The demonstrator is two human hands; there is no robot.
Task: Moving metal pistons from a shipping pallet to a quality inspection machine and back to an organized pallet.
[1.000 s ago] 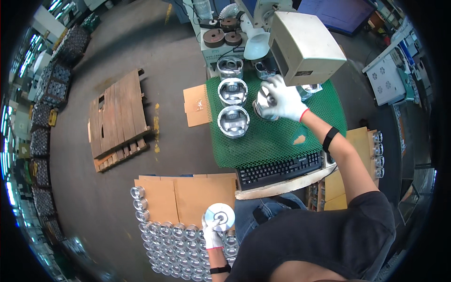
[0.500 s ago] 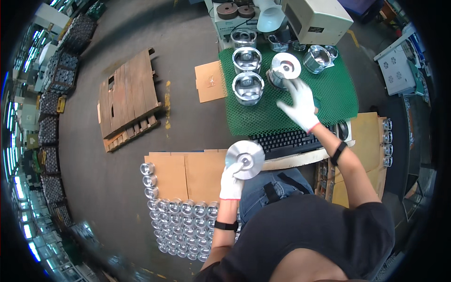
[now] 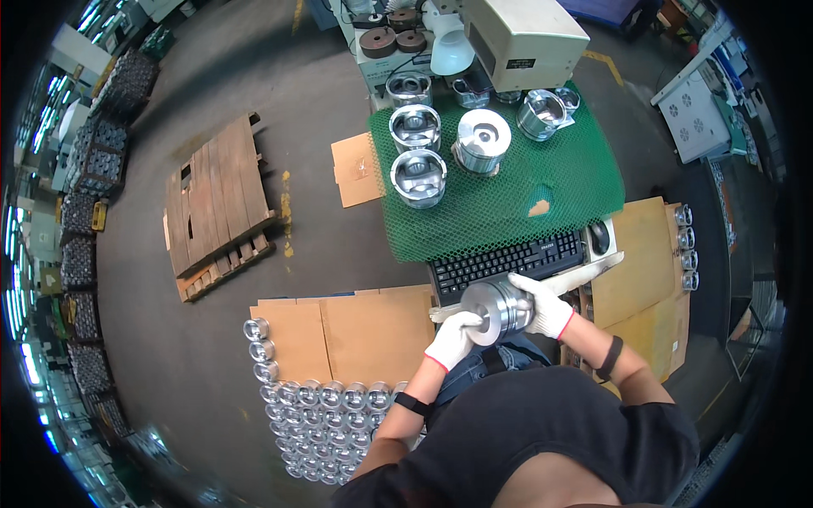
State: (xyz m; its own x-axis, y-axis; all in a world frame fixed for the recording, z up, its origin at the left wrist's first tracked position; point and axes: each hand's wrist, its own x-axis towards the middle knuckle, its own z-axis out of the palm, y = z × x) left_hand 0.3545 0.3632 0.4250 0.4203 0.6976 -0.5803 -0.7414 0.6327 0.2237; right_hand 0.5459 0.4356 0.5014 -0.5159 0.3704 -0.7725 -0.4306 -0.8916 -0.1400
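Observation:
A shiny metal piston (image 3: 498, 310) is held tilted in front of my lap, just at the near edge of the keyboard. My left hand (image 3: 450, 340), in a white glove, grips its left side near the round end face. On the other side my right hand (image 3: 546, 308), also gloved in white, is closed round the grooved wall. Farther off, on the green mesh mat (image 3: 508, 203), one piston (image 3: 483, 140) stands with its round face up. Several more, such as the near-left piston (image 3: 418, 178), show their open hollow ends.
A black keyboard (image 3: 508, 263) and a mouse (image 3: 600, 239) lie before the mat. Behind it stands a beige box-shaped device (image 3: 527, 42). Rows of pistons (image 3: 333, 419) stand at lower left beside cardboard (image 3: 373, 334). A wooden pallet (image 3: 222, 195) lies on the floor.
My right hand has come back from the mat and now grips the piston. The piston has moved right and turned from face-up to tilted, showing its grooved side. The view has shifted.

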